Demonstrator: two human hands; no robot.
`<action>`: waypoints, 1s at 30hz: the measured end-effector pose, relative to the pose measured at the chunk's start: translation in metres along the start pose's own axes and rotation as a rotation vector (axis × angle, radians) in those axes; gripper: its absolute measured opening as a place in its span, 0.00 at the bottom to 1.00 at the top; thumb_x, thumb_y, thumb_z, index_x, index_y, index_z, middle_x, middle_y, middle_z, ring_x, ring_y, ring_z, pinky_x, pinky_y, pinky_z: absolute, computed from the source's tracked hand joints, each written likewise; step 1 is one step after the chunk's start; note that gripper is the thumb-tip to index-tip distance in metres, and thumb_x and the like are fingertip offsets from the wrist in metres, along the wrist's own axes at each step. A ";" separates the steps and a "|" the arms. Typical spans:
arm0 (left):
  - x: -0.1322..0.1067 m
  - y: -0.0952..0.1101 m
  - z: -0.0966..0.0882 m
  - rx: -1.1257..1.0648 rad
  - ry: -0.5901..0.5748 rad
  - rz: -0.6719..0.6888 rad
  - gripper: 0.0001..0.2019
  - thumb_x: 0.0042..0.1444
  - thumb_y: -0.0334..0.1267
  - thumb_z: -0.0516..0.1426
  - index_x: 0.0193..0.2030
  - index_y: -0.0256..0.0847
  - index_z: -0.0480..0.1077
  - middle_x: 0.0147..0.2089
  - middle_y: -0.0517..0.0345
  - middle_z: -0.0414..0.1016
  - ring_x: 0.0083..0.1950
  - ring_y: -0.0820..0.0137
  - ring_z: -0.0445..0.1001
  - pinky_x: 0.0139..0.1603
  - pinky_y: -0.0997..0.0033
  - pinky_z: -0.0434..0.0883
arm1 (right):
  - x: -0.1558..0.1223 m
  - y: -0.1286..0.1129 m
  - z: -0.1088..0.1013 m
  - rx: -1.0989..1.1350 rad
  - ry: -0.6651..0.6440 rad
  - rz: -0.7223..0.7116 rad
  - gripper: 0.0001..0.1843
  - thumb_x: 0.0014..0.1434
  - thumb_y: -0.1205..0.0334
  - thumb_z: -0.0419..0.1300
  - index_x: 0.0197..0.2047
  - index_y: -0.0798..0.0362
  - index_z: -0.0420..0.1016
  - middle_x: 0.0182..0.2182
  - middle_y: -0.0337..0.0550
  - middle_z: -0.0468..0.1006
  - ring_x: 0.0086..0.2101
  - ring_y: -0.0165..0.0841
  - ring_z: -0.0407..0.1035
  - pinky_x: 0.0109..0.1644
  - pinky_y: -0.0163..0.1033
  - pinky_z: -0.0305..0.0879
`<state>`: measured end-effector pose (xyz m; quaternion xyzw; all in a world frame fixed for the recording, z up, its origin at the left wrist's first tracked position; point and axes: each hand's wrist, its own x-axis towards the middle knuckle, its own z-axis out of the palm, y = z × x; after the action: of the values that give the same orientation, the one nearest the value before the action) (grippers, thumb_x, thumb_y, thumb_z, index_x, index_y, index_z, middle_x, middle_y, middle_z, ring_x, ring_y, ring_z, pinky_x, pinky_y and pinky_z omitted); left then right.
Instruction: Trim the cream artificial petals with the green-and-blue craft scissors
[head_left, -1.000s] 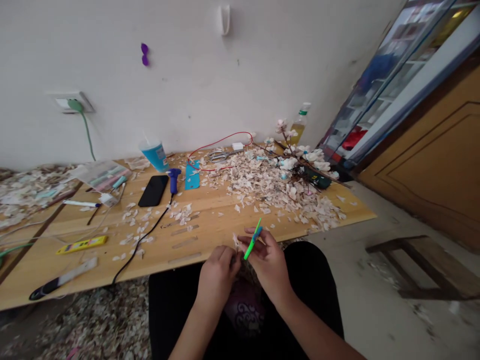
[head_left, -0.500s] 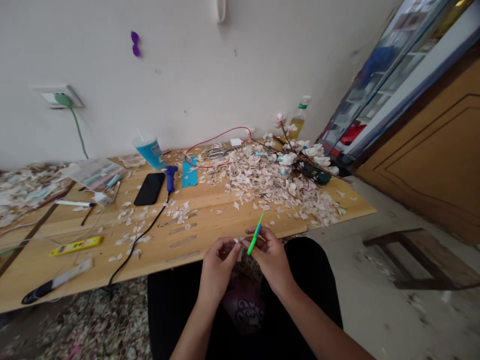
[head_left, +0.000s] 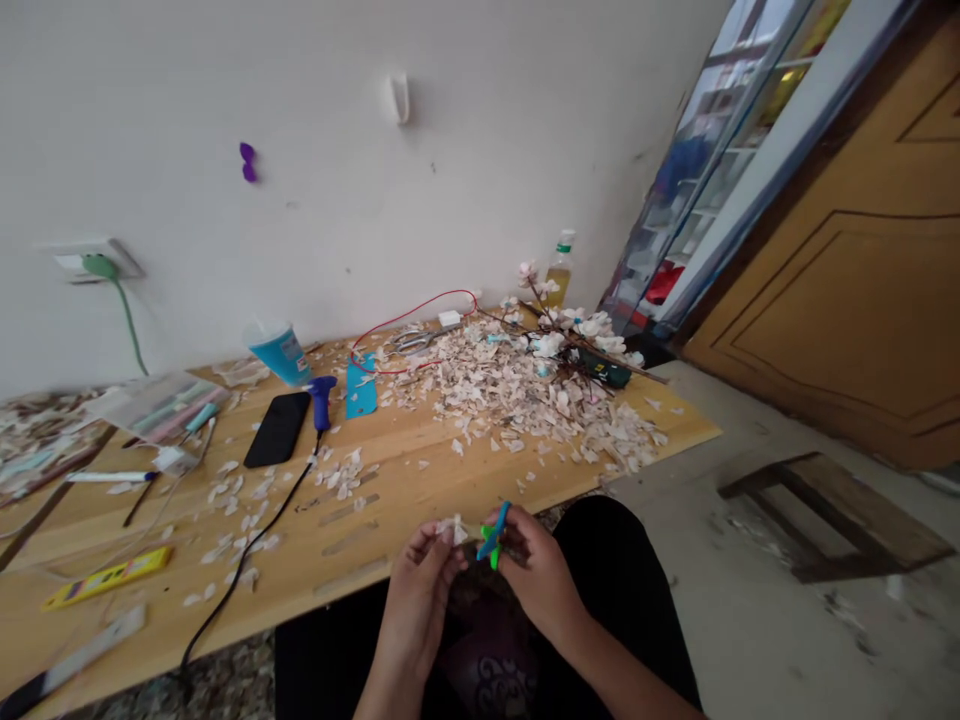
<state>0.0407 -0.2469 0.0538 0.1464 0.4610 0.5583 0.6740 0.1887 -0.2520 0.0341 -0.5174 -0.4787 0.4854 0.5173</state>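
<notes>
My left hand (head_left: 415,590) is closed in a pinch on a small whitish petal piece (head_left: 455,526), held over my lap just off the table's front edge. Close beside it, my right hand (head_left: 536,565) grips a small green-and-blue plastic tool (head_left: 493,540). Its blue and green parts cross each other; the exact kind is unclear. The tool's left end is near the petal piece, and I cannot tell whether they touch. Beyond my hands, a heap of pale dried petals (head_left: 502,385) spreads over the wooden table (head_left: 420,495).
Behind the heap lie a flowering branch (head_left: 551,345) and a bottle (head_left: 559,275). Scissors (head_left: 416,342), a blue cup (head_left: 281,355), a black phone (head_left: 277,430) and a purple glue gun (head_left: 321,402) are further left. A black cord (head_left: 244,550) crosses the front edge. A wooden stool (head_left: 832,515) stands right.
The view has tilted up and turned right. My right hand has turned the tool, so its blue part now shows across the green. Both hands stay close together.
</notes>
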 end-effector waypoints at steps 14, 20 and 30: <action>-0.001 -0.021 0.008 0.053 -0.188 0.068 0.19 0.42 0.39 0.72 0.42 0.38 0.77 0.36 0.57 0.76 0.30 0.76 0.70 0.30 0.76 0.68 | 0.002 -0.013 0.003 0.351 0.076 0.270 0.21 0.46 0.47 0.73 0.35 0.54 0.78 0.25 0.38 0.79 0.19 0.30 0.71 0.24 0.34 0.63; -0.003 -0.021 0.014 0.125 -0.197 0.043 0.15 0.47 0.43 0.69 0.38 0.37 0.78 0.26 0.63 0.70 0.26 0.77 0.66 0.27 0.76 0.67 | 0.000 -0.023 0.001 0.283 -0.114 0.270 0.24 0.46 0.44 0.72 0.36 0.56 0.78 0.24 0.38 0.79 0.19 0.29 0.70 0.21 0.31 0.61; 0.012 -0.003 0.000 -0.271 -0.041 0.073 0.14 0.44 0.39 0.72 0.35 0.37 0.75 0.33 0.63 0.71 0.27 0.83 0.64 0.27 0.83 0.66 | -0.030 -0.018 -0.033 0.621 -0.792 0.621 0.25 0.56 0.41 0.64 0.42 0.56 0.72 0.31 0.36 0.72 0.16 0.23 0.67 0.18 0.28 0.58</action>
<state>0.0427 -0.2376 0.0463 0.0824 0.3619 0.6365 0.6761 0.2199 -0.2844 0.0517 -0.2370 -0.2969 0.8877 0.2602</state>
